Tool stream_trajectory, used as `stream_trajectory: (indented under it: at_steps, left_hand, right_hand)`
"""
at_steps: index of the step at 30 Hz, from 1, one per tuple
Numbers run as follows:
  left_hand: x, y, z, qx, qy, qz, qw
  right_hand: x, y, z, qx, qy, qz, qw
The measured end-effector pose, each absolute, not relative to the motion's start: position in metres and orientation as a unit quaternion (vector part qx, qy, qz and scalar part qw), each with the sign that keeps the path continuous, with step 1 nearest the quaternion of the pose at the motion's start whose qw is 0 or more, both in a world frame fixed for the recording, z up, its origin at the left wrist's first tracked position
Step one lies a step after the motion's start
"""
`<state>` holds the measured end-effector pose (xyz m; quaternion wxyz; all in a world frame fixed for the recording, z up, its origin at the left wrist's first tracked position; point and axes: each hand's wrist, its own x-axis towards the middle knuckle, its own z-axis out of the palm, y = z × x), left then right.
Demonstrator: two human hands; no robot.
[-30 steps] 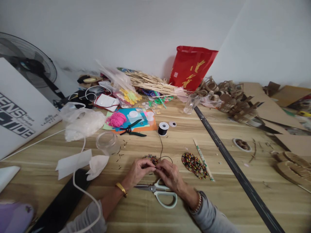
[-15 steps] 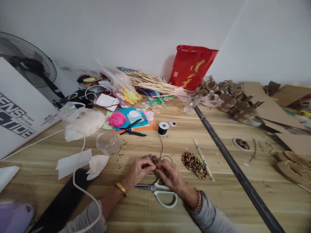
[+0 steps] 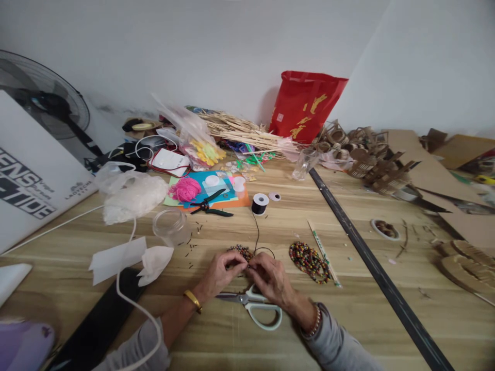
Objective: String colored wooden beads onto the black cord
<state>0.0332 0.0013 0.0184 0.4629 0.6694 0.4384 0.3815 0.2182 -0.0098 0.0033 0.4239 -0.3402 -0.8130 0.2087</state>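
My left hand [image 3: 221, 272] and my right hand [image 3: 269, 275] meet fingertip to fingertip, both pinched closed. Between them is the black cord [image 3: 257, 229], which runs down from a white-ended spool [image 3: 260, 204] and loops behind the right hand. A bunch of small dark and multicoloured beads [image 3: 242, 251] lies just beyond the fingers, partly covered by them. What exactly sits in the left fingertips is too small to make out. White-handled scissors [image 3: 264, 315] rest on the table under my hands, blades pointing left. To the right of my right hand is a coiled multicoloured bead string [image 3: 308, 263].
A striped thin stick [image 3: 324, 252] lies beside the bead string. Green-handled pliers [image 3: 212, 205], pink yarn [image 3: 185, 189] and a clear jar [image 3: 170, 228] stand to the left. A black strip [image 3: 367, 252] crosses the table on the right. A white cable [image 3: 133, 304] hangs near my left arm.
My fingertips have shifted only very slightly where they meet. Everything else lies as before.
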Motion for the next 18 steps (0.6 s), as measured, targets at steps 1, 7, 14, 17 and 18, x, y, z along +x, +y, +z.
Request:
stream_trajectory:
  at_steps: [1, 7, 14, 17, 18]
  left_hand:
    - [0.033, 0.001, 0.018, 0.668, 0.44, 0.383, 0.462]
    - [0.032, 0.0, 0.019, 0.673, 0.425, 0.402, 0.453]
    - [0.034, -0.001, 0.022, 0.682, 0.389, 0.412, 0.462]
    - [0.034, -0.001, 0.021, 0.69, 0.386, 0.407, 0.458]
    - [0.034, -0.001, 0.021, 0.691, 0.387, 0.406, 0.455]
  right_hand:
    - [0.218, -0.01, 0.005, -0.343, -0.813, 0.206, 0.423]
    - [0.221, -0.013, 0.013, -0.355, -0.809, 0.208, 0.42]
    - [0.221, -0.012, 0.004, -0.328, -0.809, 0.229, 0.43]
    - [0.22, -0.012, 0.001, -0.325, -0.81, 0.236, 0.428]
    - [0.22, -0.012, 0.002, -0.325, -0.811, 0.236, 0.426]
